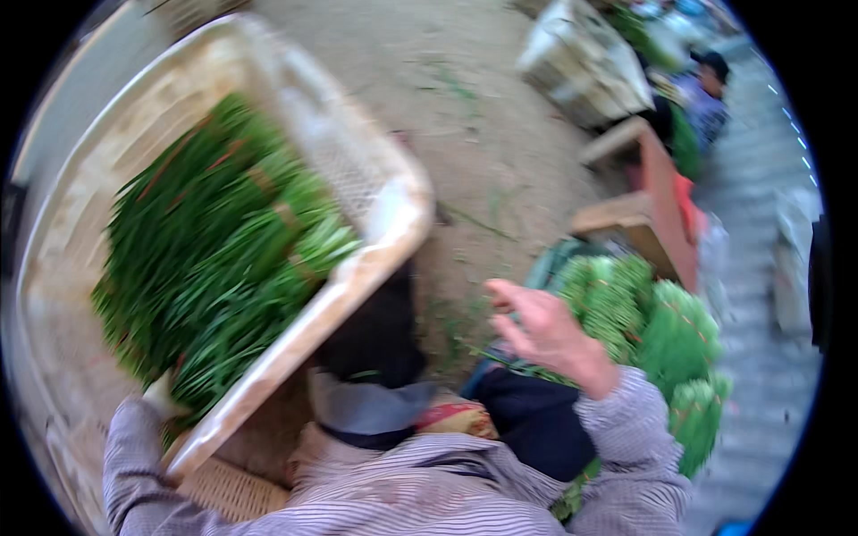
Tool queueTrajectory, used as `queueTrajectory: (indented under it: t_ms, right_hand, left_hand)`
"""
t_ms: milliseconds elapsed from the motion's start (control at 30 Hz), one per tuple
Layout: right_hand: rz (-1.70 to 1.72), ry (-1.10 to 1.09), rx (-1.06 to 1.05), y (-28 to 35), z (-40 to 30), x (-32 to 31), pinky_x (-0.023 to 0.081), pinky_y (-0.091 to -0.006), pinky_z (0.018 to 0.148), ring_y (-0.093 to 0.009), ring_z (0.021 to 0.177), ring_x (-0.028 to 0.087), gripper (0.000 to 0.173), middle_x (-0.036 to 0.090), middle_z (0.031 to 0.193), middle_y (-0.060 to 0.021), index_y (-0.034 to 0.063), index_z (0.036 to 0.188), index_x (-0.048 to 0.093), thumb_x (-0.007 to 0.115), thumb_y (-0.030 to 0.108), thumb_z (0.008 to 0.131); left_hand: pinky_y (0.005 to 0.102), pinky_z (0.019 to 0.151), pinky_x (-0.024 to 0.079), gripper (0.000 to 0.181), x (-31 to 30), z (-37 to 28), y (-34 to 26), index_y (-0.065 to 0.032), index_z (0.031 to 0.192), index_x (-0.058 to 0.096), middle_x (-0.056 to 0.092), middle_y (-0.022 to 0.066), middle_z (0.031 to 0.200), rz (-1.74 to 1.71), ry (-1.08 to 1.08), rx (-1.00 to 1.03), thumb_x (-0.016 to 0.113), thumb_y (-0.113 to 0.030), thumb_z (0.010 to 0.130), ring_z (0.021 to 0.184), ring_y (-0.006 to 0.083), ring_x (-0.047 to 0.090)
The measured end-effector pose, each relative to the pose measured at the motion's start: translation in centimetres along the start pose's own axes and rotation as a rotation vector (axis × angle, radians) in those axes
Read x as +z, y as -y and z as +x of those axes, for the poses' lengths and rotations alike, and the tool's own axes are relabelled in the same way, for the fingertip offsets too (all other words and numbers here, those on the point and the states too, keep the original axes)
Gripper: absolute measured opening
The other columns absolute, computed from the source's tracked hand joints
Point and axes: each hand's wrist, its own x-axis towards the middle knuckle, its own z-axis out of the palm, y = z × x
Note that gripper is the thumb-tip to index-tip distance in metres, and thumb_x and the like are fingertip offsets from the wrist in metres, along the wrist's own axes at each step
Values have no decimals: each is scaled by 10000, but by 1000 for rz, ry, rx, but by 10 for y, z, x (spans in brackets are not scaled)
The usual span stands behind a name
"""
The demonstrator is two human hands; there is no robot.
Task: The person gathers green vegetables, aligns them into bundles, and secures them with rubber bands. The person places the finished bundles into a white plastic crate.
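Observation:
At the lower left, my left hand reaches over the wall of a stained white plastic crate. Mostly hidden, it touches the near end of a stack of long, thin-leaved green bundles, tied with bands. The picture does not settle whether its fingers grip any of them. My right hand, blurred, is raised over my right leg with its fingers apart and nothing in them. Just beyond its wrist lie tied bundles of greens, with pale cut ends showing on several.
A brown cardboard box stands behind the greens at the right. Farther back are a worn white box and a seated person. Loose green scraps litter the dirt floor. Corrugated metal sheeting runs along the right.

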Motion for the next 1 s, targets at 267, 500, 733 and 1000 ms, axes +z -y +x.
queueTrajectory:
  t_ms: [267,500,733,1000]
  right_hand:
    - [23,50,120,-31,-75,2,505,-407,648,-320,767,624,298,629,862,-146,43,1104,544,605,164,838]
    - [-36,-484,575,-160,-152,-51,526,-357,734,-284,824,662,239,673,902,-141,61,1035,641,604,168,824]
    - [-614,-631,1274,-322,-286,-142,473,-442,840,-351,994,561,450,569,1060,-220,-37,1108,506,646,275,815]
    - [-569,-163,1764,-392,-287,-125,319,-544,968,-363,1232,384,964,418,1312,-229,-32,1362,240,727,490,714]
  left_hand:
    - [327,918,475,1034,-24,1,-21,-4,1412,257,564,196,1210,455,46,-167,836,-285,602,1053,261,591]
    - [295,899,446,545,-115,23,-29,-41,1368,390,560,75,1181,-540,-416,331,608,-108,874,1014,169,549]
    - [324,1083,263,542,-85,-48,-237,-71,1430,313,407,95,1399,-452,-809,761,514,-45,928,1278,186,379]
    - [357,1088,267,515,-65,-97,-342,-26,1395,357,407,138,1404,-76,-1031,795,514,-33,904,1299,243,370]
